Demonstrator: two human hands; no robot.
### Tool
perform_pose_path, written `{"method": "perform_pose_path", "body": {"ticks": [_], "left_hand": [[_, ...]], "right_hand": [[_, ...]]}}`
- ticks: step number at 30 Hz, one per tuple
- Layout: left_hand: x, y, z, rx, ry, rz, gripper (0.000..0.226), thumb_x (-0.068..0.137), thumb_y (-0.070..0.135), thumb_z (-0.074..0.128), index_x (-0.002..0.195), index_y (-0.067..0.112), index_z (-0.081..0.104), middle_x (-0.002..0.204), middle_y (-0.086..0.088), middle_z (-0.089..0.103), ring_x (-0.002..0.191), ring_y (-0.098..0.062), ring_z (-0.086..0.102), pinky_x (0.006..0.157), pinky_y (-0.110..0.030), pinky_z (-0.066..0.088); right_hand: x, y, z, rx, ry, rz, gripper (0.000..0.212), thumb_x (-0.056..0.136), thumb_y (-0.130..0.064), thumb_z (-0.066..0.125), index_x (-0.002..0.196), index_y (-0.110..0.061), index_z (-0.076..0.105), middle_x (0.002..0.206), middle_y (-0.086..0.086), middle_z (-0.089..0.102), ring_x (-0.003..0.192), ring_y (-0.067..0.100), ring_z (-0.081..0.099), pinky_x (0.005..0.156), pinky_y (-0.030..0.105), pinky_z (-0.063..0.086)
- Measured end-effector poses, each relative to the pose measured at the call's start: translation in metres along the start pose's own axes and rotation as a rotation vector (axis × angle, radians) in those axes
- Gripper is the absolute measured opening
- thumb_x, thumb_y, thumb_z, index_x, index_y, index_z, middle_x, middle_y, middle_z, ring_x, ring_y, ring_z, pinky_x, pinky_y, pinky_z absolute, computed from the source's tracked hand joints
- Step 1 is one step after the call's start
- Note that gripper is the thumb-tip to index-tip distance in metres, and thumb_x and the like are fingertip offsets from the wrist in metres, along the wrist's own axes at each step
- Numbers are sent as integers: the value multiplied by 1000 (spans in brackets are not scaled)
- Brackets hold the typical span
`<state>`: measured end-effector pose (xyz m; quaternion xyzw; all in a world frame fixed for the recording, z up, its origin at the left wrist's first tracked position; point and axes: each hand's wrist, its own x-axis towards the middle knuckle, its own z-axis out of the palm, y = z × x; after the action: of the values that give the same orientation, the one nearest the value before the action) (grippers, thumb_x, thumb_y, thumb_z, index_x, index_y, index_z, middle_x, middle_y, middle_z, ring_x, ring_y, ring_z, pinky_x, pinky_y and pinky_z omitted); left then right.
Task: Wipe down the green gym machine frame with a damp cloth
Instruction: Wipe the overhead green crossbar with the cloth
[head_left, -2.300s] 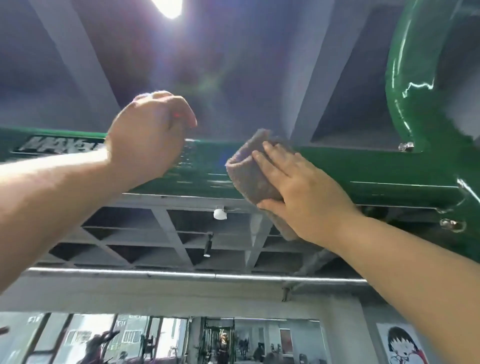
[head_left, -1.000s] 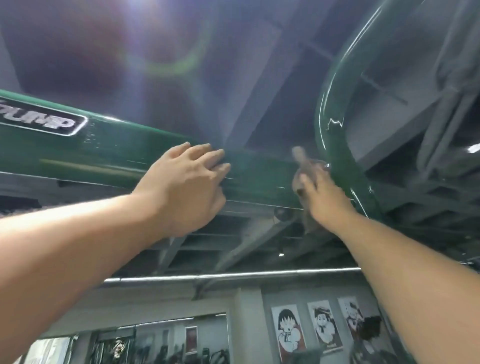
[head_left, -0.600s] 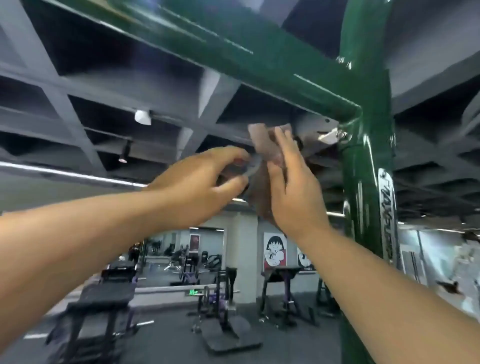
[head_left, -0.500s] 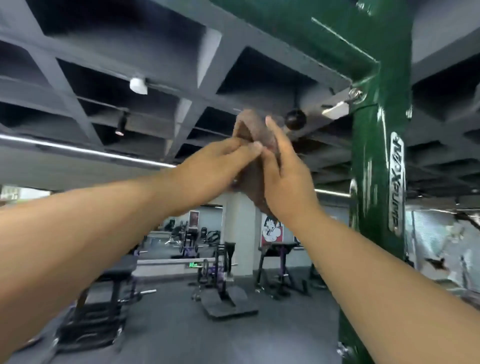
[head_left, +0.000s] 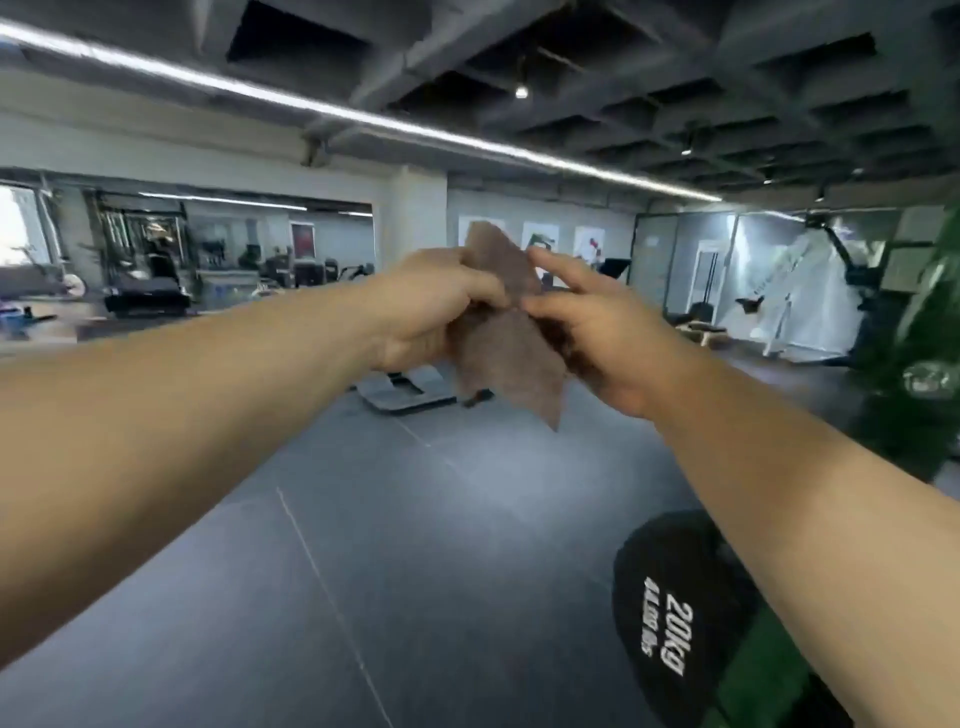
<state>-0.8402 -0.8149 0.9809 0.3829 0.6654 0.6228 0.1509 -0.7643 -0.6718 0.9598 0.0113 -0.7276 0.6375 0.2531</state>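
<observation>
Out front, cloth lowered from overhead, left hand and right hand fingers pinching it.

Open grey floor lies ahead and leftward, with gym machines along its far edge. At its right edge the green frame and a black 20kg plate block the way.

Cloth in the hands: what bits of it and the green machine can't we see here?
Head view: part of the cloth is hidden by the left hand and right hand gripping it.
Head view: the green frame is blurred and cut off at the right edge.
Head view: the weight plate is partly behind the right forearm.
</observation>
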Motion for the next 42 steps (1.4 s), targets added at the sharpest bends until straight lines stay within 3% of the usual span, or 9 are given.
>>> {"method": "perform_pose_path", "body": {"ticks": [9, 13, 17, 21, 27, 30, 35, 39, 42], "left_hand": [[28, -159, -70, 253, -351, -382, 41, 82, 2, 70, 122, 4, 60, 114, -16, 70, 105, -28, 69, 94, -40, 54], [48, -186, -90, 477, -559, -573, 43, 73, 14, 76, 111, -2, 64, 99, -17, 74, 84, -25, 73, 70, -35, 59], [65, -200, -95, 483, -536, -581, 13, 86, 9, 65, 98, 5, 64, 88, -14, 75, 77, -24, 74, 62, -33, 56], [77, -211, -100, 482, -460, -536, 24, 89, -4, 58, 109, 9, 60, 96, -18, 73, 80, -27, 74, 56, -32, 57], [110, -214, -114, 575, -472, -545, 11, 84, 11, 72, 94, 8, 72, 89, -11, 75, 86, -25, 72, 80, -36, 56], [142, -213, -112, 583, -505, -491, 17, 85, 6, 69, 71, 16, 70, 70, -2, 70, 77, -21, 66, 76, -33, 52], [225, -213, -87, 595, -638, -267, 13, 90, 3, 58, 92, 13, 65, 83, -9, 70, 78, -21, 66, 87, -42, 56], [297, -206, -57, 536, -796, 36, 21, 96, 4, 53, 93, 23, 62, 67, 1, 66, 53, -6, 59, 46, -19, 47], [332, -185, -42, 391, -886, 225, 25, 97, 3, 51, 94, 24, 64, 68, 4, 66, 54, -4, 61, 49, -21, 49]], "right_hand": [[3, 153, 53, -214, 11, 380, 15, 81, -6, 74, 94, -14, 74, 92, 5, 77, 88, 22, 70, 82, 35, 55], [20, 181, 48, -333, -57, 476, 20, 79, -12, 76, 98, -13, 71, 90, 1, 72, 86, 14, 62, 73, 27, 46], [36, 198, 46, -320, -74, 501, 31, 75, -4, 77, 104, -6, 65, 99, 10, 71, 91, 20, 66, 78, 31, 53], [48, 203, 49, -284, -101, 517, 28, 77, -2, 77, 96, -15, 63, 88, 2, 69, 78, 13, 64, 68, 24, 51], [72, 200, 42, -330, -33, 539, 23, 77, -1, 76, 91, -16, 67, 89, 3, 69, 82, 15, 64, 78, 26, 53], [85, 197, 27, -376, 51, 546, 27, 76, 1, 77, 96, -13, 66, 94, 6, 68, 86, 18, 65, 75, 26, 56], [111, 189, -9, -373, 323, 530, 35, 77, -6, 77, 110, -8, 66, 102, 8, 71, 93, 19, 68, 79, 29, 56], [127, 179, -20, -350, 636, 457, 32, 81, -7, 74, 112, -2, 69, 95, 8, 73, 80, 14, 69, 67, 24, 57], [131, 160, -10, -402, 892, 386, 28, 82, -3, 72, 109, 2, 67, 97, 12, 68, 89, 19, 64, 84, 32, 56]]}}
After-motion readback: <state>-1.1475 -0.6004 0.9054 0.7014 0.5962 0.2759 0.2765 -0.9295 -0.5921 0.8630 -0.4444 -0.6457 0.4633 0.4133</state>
